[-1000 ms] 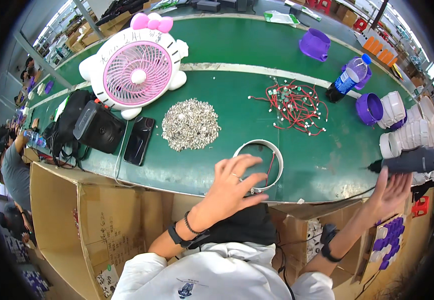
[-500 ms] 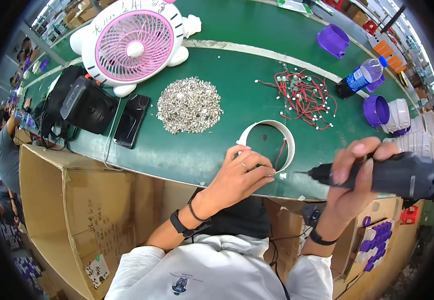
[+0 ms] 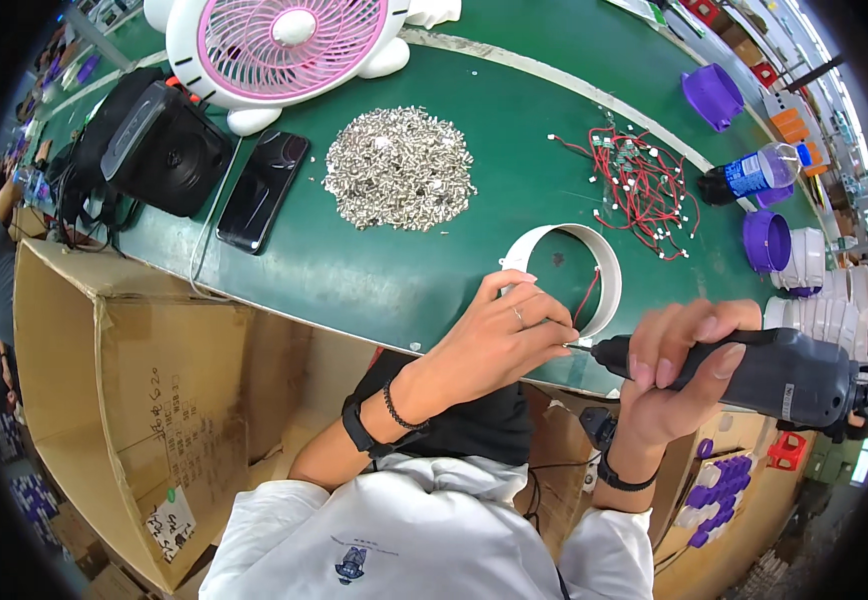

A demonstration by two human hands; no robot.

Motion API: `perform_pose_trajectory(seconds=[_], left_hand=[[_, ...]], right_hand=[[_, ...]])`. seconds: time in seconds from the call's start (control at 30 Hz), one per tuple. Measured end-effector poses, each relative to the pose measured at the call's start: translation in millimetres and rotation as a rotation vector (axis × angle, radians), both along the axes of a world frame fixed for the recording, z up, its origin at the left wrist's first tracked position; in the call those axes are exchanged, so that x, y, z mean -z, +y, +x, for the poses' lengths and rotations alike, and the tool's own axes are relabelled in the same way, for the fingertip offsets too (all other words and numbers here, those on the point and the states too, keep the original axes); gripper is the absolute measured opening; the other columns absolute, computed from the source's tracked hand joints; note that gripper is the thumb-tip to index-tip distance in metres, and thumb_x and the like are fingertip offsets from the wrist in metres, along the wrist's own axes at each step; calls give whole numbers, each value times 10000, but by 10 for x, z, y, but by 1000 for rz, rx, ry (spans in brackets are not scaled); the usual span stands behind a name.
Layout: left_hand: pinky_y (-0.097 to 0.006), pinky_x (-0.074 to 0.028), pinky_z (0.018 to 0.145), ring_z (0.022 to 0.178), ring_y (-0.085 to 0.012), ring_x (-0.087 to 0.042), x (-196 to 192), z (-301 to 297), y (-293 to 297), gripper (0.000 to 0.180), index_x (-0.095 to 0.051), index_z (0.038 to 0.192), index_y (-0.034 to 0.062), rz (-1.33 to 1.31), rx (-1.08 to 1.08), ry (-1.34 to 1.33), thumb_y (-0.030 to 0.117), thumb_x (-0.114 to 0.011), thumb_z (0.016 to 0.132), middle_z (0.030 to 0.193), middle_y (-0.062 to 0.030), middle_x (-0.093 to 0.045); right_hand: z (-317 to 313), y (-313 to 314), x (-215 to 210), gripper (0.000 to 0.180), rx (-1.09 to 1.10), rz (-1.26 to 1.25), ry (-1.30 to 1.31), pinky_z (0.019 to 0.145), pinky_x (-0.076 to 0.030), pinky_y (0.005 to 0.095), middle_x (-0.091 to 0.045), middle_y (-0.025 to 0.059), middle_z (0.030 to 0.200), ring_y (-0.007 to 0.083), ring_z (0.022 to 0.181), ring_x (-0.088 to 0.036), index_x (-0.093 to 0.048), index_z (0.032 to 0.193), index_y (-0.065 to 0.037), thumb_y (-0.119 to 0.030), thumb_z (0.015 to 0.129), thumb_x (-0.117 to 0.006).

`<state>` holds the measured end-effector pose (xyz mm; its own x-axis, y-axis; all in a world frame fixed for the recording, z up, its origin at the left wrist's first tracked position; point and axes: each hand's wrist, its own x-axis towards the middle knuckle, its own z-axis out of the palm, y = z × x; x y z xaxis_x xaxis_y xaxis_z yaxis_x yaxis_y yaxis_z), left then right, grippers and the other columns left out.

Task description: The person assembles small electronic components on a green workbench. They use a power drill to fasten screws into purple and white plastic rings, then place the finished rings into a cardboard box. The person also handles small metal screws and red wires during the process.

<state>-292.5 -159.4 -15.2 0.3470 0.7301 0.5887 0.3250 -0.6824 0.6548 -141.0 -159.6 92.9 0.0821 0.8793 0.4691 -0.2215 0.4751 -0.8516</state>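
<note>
My left hand (image 3: 514, 325) is closed on the near side of a white plastic ring (image 3: 609, 280) on the green table, with its fingertips pinched at the ring's near rim. A red wire (image 3: 587, 297) runs along the inside of the ring. My right hand (image 3: 682, 362) grips a dark electric screwdriver (image 3: 789, 375) lying almost level. Its thin bit points left and meets my left fingertips. Whether a screw sits at the bit's tip is too small to tell. Beyond my left hand lies a pile of small silvery screws (image 3: 399, 168).
Red wires with white connectors (image 3: 644, 190) are heaped beyond the ring. Farther right are a dark-drink bottle (image 3: 754, 175), purple rings (image 3: 766, 240) and stacked white rings (image 3: 834, 290). A phone (image 3: 262, 190), black speaker (image 3: 169, 150) and pink-and-white fan (image 3: 294, 40) stand left; a cardboard box (image 3: 144, 400) is below.
The screwdriver has moved left, bringing its bit from short of the ring to my left fingertips. The view has shifted slightly; my left hand still holds the ring.
</note>
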Motion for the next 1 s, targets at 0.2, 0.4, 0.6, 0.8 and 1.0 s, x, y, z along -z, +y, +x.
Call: perform_pose_trajectory(seconds=[0.2,0.4,0.6,0.8,1.0], left_hand=[[-419,-358,1042,948,-125,-619,24,0,3,196,-728,1000,159,24,3,-5,181,-793,816,1037,61,-647],[-414,-364,1037,942,-128,-622,26,7,5,206,-722,992,159,19,-3,-5,181,-802,804,1023,58,-644],[-410,-365,1037,936,-130,-622,30,7,11,222,-719,1002,164,23,-3,-8,180,-807,799,1019,57,-642],[-413,-370,1032,924,-131,-618,53,19,13,237,-711,1011,170,17,-8,-15,183,-813,797,1014,62,-636],[-416,-375,1027,917,-134,-615,68,30,15,245,-703,1012,174,13,2,-54,173,-814,794,1008,63,-632]], right_hand=[[24,-30,27,405,30,-12,-23,405,-342,239,-422,19,617,106,441,-394,-412,1008,-73,-443,1018,-575],[-25,0,47,346,41,51,-46,414,-320,215,-386,-15,611,76,431,-353,-421,998,-99,-435,1060,-473],[33,-58,27,437,43,-1,-74,420,-360,243,-430,10,609,115,424,-413,-392,1002,-89,-497,1016,-548],[51,-70,58,453,-97,92,-66,422,-388,253,-477,13,608,126,433,-461,-410,1014,-83,-491,982,-606],[140,-31,104,432,-272,157,0,438,-433,258,-548,15,630,148,469,-544,-431,1011,-74,-407,942,-698]])
